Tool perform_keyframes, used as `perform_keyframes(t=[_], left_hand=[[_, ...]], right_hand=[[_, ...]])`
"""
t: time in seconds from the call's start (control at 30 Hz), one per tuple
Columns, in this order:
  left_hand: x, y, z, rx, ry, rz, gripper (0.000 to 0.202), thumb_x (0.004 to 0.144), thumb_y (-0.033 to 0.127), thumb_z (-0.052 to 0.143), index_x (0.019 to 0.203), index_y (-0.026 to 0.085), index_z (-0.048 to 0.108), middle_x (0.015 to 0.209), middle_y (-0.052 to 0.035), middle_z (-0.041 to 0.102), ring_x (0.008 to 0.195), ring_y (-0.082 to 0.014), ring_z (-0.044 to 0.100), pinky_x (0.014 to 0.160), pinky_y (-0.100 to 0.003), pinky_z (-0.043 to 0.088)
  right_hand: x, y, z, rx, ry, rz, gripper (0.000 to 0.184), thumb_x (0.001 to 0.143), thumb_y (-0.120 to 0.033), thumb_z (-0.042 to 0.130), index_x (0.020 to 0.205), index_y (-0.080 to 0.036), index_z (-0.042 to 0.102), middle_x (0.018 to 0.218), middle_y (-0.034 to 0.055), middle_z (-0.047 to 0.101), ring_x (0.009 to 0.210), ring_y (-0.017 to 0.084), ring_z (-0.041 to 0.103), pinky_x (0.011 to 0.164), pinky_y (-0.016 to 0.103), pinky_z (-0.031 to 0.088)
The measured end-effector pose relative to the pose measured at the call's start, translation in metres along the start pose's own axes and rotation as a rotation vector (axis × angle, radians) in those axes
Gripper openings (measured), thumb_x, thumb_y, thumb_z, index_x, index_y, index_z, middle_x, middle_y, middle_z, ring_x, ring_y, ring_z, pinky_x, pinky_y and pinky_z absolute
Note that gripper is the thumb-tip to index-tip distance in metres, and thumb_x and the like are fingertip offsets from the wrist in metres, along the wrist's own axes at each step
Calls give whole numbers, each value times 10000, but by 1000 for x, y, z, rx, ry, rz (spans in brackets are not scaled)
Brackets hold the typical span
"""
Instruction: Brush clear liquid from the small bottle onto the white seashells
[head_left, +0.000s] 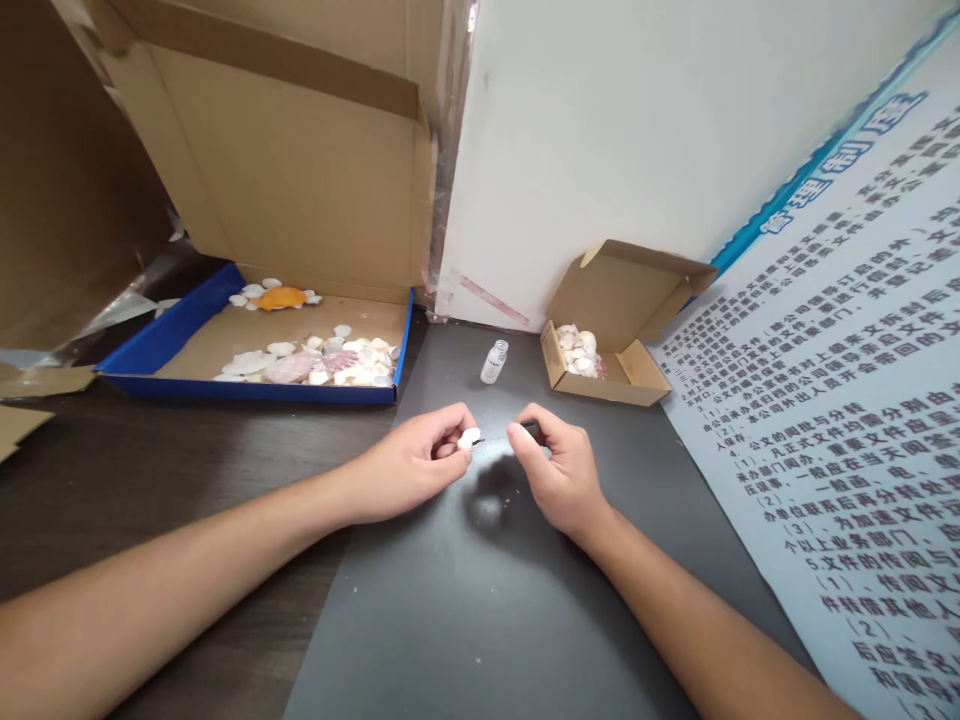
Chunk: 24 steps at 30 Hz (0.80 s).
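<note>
Between the thumb and fingers of my left hand (424, 455) is a small white seashell (469, 438). My right hand (559, 465) pinches the black cap (531, 430) of a thin brush. Its clear stem is hard to make out, and the dark brush tip (480, 441) is at the shell's right edge; I cannot tell if they touch. Beyond both hands, a small clear bottle (493, 364) stands without a cap on the grey mat (450, 600). Several tiny white specks lie on the mat under my hands.
At the left, a blue-edged cardboard box (255, 388) holds many seashells (330, 360) and an orange shell (280, 298). A smaller open carton (637, 375) with white shells (579, 352) stands at the back right. A printed sign (840, 400) borders the right side.
</note>
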<state>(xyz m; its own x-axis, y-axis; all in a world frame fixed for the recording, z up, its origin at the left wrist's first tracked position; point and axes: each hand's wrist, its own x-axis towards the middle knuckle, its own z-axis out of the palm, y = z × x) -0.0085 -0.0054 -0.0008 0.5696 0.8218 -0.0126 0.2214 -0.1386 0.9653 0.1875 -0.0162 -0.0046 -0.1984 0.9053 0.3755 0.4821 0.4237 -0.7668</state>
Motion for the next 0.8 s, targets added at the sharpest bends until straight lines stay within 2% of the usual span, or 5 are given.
perform_keyframes(t=[0.13,0.6,0.73,0.8], left_hand=[[0,1,0,13,-4,-6,111,861,225,492,794,192,410,662,76,306,584,-84,263,518,-208,258],[-1,0,0,68,-9,15,97,849,196,489,791,191,411,663,77,303,594,-85,270,528,-211,262],[0,0,0,61,-13,10,103,846,188,486,782,193,406,659,78,304,589,-85,267,527,-211,262],[-1,0,0,64,-13,9,102,843,184,488,780,193,409,658,79,303,587,-85,265,526,-211,260]], right_hand=[[2,1,0,-39,44,7,281,880,-315,534,654,-177,441,536,-54,342,504,70,315,488,183,285],[1,0,0,42,-41,4,258,871,-311,519,661,-180,445,523,-60,349,488,69,323,479,181,289],[2,1,0,-53,31,21,243,841,-274,534,644,-183,423,529,-58,327,498,70,307,481,182,282],[2,1,-1,-40,22,27,242,848,-276,526,648,-183,425,529,-57,336,500,71,316,484,185,284]])
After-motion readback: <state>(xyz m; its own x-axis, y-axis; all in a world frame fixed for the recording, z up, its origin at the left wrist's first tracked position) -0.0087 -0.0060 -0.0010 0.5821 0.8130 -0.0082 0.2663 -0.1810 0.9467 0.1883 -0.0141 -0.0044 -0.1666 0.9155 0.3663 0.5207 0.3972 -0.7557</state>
